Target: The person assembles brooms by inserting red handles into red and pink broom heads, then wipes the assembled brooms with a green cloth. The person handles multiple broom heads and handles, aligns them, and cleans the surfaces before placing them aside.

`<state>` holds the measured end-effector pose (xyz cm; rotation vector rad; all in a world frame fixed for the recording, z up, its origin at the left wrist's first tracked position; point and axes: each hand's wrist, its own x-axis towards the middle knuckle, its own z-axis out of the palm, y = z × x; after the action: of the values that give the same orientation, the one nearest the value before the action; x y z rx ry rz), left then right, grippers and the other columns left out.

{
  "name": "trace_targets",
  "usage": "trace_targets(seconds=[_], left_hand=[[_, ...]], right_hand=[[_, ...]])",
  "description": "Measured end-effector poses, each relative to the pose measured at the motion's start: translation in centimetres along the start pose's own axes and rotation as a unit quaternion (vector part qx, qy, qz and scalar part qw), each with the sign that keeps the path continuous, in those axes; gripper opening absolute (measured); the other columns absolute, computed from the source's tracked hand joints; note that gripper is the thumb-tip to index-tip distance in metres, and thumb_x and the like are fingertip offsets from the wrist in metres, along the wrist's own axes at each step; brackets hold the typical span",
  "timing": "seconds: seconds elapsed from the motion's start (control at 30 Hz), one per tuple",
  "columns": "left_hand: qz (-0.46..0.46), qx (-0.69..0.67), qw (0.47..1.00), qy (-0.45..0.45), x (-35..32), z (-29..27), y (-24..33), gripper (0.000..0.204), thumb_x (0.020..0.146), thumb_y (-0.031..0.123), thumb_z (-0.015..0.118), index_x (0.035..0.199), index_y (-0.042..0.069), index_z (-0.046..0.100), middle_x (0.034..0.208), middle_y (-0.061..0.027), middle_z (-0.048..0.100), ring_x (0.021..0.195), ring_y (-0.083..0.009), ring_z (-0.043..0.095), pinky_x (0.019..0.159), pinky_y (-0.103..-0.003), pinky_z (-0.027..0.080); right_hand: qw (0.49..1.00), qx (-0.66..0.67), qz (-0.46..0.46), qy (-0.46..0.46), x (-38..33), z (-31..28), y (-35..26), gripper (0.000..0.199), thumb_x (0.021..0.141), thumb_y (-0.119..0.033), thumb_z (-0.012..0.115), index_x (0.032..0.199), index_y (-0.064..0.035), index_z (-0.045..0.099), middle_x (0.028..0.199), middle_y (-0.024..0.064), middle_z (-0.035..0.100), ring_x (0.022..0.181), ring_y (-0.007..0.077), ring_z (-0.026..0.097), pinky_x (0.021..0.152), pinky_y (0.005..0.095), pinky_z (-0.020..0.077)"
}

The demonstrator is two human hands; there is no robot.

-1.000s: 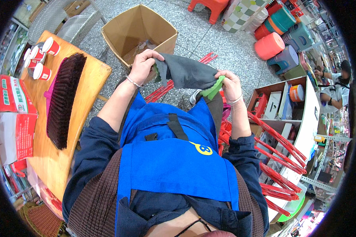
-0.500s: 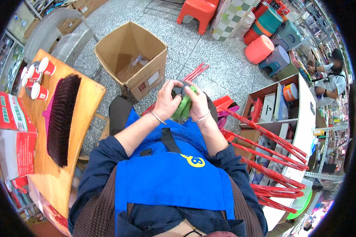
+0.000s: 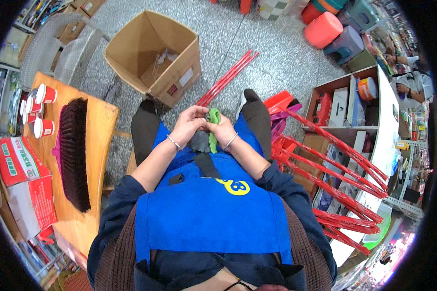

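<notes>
Close in front of my lap, both hands pinch a limp green and dark grey piece that looks like a work glove (image 3: 213, 141). My left hand (image 3: 188, 127) is closed at its upper part, fingertips touching those of the other hand. My right hand (image 3: 222, 130) grips it from the other side, thumb pressed inward. The green part sticks up between the fingers and hangs down with a wavy edge; the grey part droops below my left hand over the blue apron (image 3: 209, 213). Some fingertips are hidden by the folds.
An open cardboard box (image 3: 182, 72) stands ahead on the floor, with red sticks (image 3: 230, 75) beside it. On the left, a wooden table (image 3: 99, 140) bears a broom head (image 3: 75, 155) and several paper cups (image 3: 44, 128). Red-handled brooms (image 3: 347, 177) lean against a white cabinet (image 3: 381, 102) at right.
My hands have come lower and nearer my lap, with the green and grey piece now hanging down more. The view has shifted, showing more of my knees and the red sticks.
</notes>
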<state>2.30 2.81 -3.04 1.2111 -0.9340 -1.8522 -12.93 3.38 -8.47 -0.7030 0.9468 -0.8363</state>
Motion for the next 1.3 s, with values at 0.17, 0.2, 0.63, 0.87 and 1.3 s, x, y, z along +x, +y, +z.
trace_targets(seconds=[0.17,0.2,0.63,0.87,1.3], left_hand=[[-0.028,0.027,0.994,0.101,3.8,-0.8,-3.4,0.025,0.086,0.001,0.053,0.110,0.000,0.054,0.099,-0.0081,0.060,0.084,-0.0145,0.062,0.069,-0.027,0.054],[-0.034,0.054,0.990,0.126,4.9,-1.4,-4.3,0.024,0.085,0.001,0.053,0.109,0.000,0.054,0.098,-0.0079,0.060,0.083,-0.0142,0.062,0.067,-0.026,0.054],[-0.243,0.398,0.883,0.054,23.8,-7.8,-23.1,0.039,0.073,0.025,0.065,0.109,0.010,0.067,0.111,-0.0161,0.065,0.108,-0.0311,0.060,0.095,-0.039,0.046],[-0.272,0.443,0.852,0.069,36.4,-10.8,-28.5,0.035,0.075,0.017,0.063,0.106,0.004,0.065,0.103,-0.0203,0.066,0.101,-0.0327,0.062,0.088,-0.039,0.048],[-0.281,0.457,0.837,0.106,48.2,-15.8,-37.0,0.055,0.078,0.013,0.068,0.128,0.005,0.047,0.124,-0.0219,0.053,0.116,-0.0376,0.051,0.099,-0.042,0.042]], right_hand=[[0.985,-0.155,0.009,0.073,0.5,-4.8,-0.4,0.028,0.083,0.000,0.066,0.110,-0.0027,0.060,0.098,0.0042,0.065,0.088,0.0131,0.062,0.077,0.0283,0.0514],[0.976,-0.183,0.057,0.107,0.5,-6.2,-0.7,0.027,0.082,0.000,0.066,0.109,-0.0028,0.062,0.096,0.0041,0.066,0.085,0.0130,0.062,0.075,0.0283,0.0513],[0.941,-0.285,0.165,0.085,7.6,-14.6,2.0,0.030,0.076,-0.013,0.076,0.101,-0.0027,0.061,0.084,0.0005,0.062,0.079,0.0103,0.057,0.073,0.0280,0.0485],[0.843,-0.495,0.209,-0.027,14.3,-16.6,4.2,0.047,0.075,-0.028,0.073,0.114,-0.0086,0.055,0.091,0.0197,0.066,0.084,0.0370,0.064,0.074,0.0432,0.0516],[0.867,-0.390,0.299,-0.082,17.3,-17.0,7.7,0.045,0.079,-0.021,0.067,0.119,-0.0113,0.049,0.088,0.0223,0.065,0.083,0.0412,0.062,0.072,0.0491,0.0501]])
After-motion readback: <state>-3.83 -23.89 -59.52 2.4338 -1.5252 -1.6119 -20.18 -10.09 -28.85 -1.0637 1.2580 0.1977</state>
